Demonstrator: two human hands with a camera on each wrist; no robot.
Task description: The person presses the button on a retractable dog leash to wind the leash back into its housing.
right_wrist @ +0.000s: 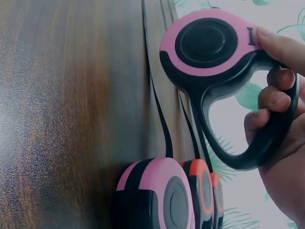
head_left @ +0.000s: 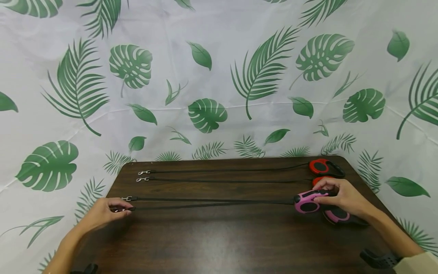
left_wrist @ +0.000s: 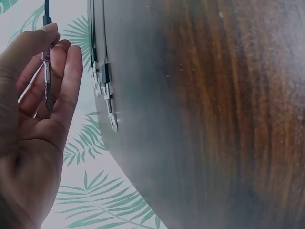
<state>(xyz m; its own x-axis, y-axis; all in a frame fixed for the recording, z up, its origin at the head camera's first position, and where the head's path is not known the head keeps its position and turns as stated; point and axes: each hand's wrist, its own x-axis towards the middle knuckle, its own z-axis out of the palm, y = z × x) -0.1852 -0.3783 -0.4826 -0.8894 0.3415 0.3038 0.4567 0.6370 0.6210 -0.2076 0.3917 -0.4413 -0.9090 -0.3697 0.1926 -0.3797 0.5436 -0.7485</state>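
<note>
Two hands (head_left: 102,213) on one leash (head_left: 308,201)

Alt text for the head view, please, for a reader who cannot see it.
A person stretches a leash across a dark wooden table: the right hand grips a pink retractable leash handle, the left hand pinches its metal clip. Another pink leash and two red ones lie extended alongside, before a leaf-print backdrop.

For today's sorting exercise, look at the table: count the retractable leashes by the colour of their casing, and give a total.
Pink and black leashes: 2, one gripped by the right hand at its handle, one lying beside it.
Red and black leashes: 2, one at the far edge, one mostly hidden behind the hand.
Total: 4 leashes.
</note>
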